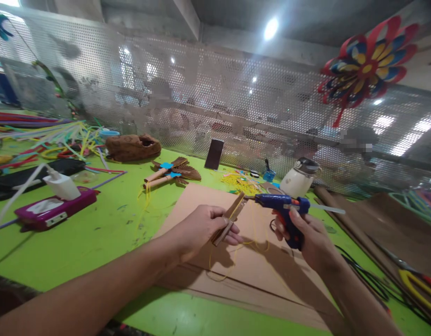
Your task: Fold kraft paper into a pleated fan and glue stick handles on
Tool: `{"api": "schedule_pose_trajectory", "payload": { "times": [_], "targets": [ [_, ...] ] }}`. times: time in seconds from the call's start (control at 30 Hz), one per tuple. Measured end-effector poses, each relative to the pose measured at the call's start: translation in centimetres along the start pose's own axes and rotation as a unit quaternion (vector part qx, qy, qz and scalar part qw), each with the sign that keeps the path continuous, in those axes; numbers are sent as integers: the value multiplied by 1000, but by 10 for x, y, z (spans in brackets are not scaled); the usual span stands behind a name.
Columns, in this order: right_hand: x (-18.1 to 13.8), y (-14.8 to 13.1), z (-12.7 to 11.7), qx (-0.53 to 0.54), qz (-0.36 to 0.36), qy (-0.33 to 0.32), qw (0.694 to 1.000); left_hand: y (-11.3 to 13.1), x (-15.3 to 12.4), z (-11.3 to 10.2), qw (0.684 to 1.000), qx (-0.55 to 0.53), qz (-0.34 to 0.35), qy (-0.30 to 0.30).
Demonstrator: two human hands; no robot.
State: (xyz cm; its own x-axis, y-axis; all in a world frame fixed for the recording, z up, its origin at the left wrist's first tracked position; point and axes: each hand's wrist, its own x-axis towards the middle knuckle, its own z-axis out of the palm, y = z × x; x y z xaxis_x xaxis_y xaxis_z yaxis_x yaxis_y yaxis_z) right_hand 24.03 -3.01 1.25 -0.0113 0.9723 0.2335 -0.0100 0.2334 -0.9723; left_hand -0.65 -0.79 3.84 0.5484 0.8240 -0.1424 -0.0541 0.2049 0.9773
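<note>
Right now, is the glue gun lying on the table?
No, the right hand grips the blue glue gun in the air, nozzle at the brown stick held in the left hand.

Two forearms are seen, bare along their whole visible length down to the wrists. The left hand [199, 228] and the right hand [313, 239] are likewise uncovered. Short, plain nails are shown on the fingers [295, 215].

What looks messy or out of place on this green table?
Coloured straws lie scattered in a loose heap at the far left, and yellow string trails off the brown stick in the left hand onto the cardboard.
</note>
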Motion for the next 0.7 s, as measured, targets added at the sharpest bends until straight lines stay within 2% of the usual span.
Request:
{"api": "schedule_pose_trajectory", "payload": {
  "times": [0.7],
  "targets": [
    [-3, 3, 4, 1, 40, -88, 995, 1, 1, -2, 1000, -13, -10, 14]
  ]
}}
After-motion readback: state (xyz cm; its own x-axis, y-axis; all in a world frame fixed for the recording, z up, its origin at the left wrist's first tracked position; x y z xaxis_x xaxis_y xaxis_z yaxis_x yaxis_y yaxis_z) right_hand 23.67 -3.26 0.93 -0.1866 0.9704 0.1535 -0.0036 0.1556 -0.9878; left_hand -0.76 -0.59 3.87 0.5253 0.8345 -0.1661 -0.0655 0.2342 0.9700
